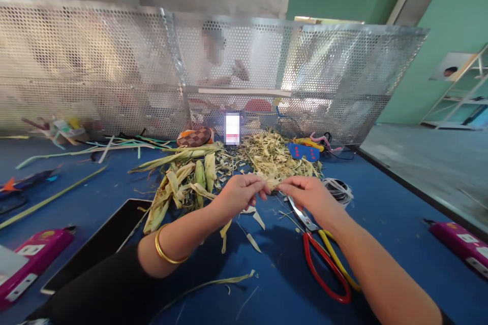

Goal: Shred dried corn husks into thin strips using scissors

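My left hand and my right hand are close together over the middle of the table, thumbs and fingers pinched. A small pale bit of corn husk shows between the fingertips, hard to tell from the pile behind. That pile of shredded corn husk lies just beyond my hands. Larger green and cream husk leaves are heaped left of my left hand. Under my right hand lie scissors with one red and one yellow handle. Loose husk scraps are scattered below my hands.
A black tray lies at left. Magenta power strips sit at both sides. A wire coil and blue piece are at right. A bright phone-like screen stands before a perforated metal screen; a person is behind.
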Tool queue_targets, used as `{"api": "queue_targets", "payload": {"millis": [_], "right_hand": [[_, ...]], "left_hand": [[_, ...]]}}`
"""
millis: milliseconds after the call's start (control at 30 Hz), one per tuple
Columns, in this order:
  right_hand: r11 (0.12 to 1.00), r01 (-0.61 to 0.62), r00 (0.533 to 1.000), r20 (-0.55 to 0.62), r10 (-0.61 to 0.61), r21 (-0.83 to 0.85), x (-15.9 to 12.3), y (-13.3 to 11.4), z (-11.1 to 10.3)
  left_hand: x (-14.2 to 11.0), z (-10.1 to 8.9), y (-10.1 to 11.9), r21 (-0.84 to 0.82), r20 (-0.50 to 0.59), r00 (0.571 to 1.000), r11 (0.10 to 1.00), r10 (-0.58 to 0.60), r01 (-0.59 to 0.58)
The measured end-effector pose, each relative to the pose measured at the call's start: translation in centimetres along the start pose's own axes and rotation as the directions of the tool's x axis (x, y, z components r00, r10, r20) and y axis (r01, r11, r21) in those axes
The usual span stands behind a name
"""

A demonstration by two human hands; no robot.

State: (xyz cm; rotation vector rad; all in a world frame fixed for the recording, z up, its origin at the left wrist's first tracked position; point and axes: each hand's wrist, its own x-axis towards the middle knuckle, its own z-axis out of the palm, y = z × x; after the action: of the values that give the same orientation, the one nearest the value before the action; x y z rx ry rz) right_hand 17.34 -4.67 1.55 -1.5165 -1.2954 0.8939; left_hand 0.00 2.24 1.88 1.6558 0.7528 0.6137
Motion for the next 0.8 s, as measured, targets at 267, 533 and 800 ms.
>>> {"api": "queue_targets", "payload": {"millis": [267,533,800], "right_hand": [[0.958,0.083,0.984,-0.174,-0.035,0.275,0.0,0.2,3.0],[0.979,0.14,0.969,-0.222,-0.105,0.149,-0.2,0.5,3.2],[0.953,0.066,0.998,-0.029,-0.061,0.294,-0.1,-0.1,1.4]], "left_hand": [[-0.4,1.2,-0.8,0.03,0.054,0.999,0.999,0.008,-0.01],[-0.5,1.1,-0.6,-0.034,0.05,0.999,0.999,-0.013,0.014],[0.0,0.5,-0.5,-0.248,0.018,0.989,0.958,-0.145,0.145]]}}
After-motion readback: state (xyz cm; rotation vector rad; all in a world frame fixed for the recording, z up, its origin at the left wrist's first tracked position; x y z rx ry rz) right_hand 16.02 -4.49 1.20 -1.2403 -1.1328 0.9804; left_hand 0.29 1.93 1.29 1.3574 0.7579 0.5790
